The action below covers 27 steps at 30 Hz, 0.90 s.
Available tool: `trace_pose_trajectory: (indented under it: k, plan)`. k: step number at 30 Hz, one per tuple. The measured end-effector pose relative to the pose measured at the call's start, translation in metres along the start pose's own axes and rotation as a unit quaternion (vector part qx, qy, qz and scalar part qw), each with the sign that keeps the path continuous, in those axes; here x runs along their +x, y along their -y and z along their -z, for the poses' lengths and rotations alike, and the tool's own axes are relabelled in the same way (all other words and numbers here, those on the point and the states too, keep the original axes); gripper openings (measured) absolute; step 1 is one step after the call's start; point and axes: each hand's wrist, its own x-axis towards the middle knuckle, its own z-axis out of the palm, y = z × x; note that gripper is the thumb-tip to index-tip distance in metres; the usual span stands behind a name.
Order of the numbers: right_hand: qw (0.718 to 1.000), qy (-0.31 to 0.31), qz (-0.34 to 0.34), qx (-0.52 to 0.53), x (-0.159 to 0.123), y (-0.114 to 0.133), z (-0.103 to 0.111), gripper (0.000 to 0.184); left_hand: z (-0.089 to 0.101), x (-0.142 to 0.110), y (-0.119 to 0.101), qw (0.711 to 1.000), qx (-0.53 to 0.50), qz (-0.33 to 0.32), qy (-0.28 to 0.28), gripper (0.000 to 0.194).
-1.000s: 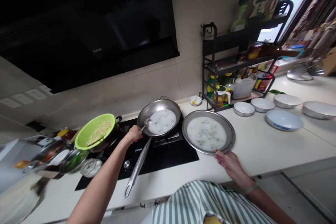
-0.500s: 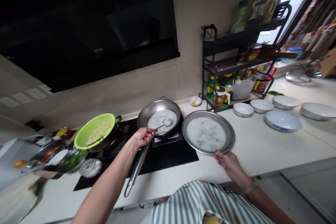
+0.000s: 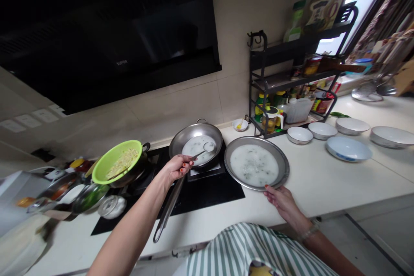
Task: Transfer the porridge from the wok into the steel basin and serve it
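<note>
My left hand (image 3: 176,167) is closed around the handle of a small metal ladle (image 3: 209,147). The ladle's bowl is at the surface of cloudy white liquid (image 3: 194,145) with dark green bits, inside a steel wok (image 3: 211,129) on the hob. To the right, a wide metal basin (image 3: 284,161) holds more of the same whitish liquid. Fingers of my right hand (image 3: 281,200) grip the basin's near rim. The wok's long handle (image 3: 166,215) points towards me, under my left wrist.
A green plastic basket (image 3: 98,168) of pale shreds sits on a pot at left. A glass jar (image 3: 111,207) stands near the counter edge. Several white bowls (image 3: 300,135) line the right counter. A spice rack (image 3: 284,79) stands behind; the range hood (image 3: 129,30) hangs above.
The ladle has moved slightly right and up within the wok, my left hand shifting a little with it. My right hand stays on the basin rim.
</note>
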Motion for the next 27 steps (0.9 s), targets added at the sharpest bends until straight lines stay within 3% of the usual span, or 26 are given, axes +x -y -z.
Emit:
trace_pose_trajectory:
  k: [7,14,27]
  plan:
    - [1.0,-0.002,0.006,-0.002,0.0013,-0.0005,-0.0006,0.031,-0.0045,-0.0034,0.0007,0.999,0.028,-0.013,-0.008,0.022]
    - [1.0,-0.002,0.01,-0.004,-0.0006,0.0002,-0.001,0.032,-0.0036,0.0,0.0059,0.994,0.078,-0.07,-0.04,0.016]
    - [1.0,0.01,0.022,-0.009,-0.0009,-0.0003,0.0,0.031,-0.0051,-0.0071,-0.0033,1.0,0.004,-0.017,-0.016,0.023]
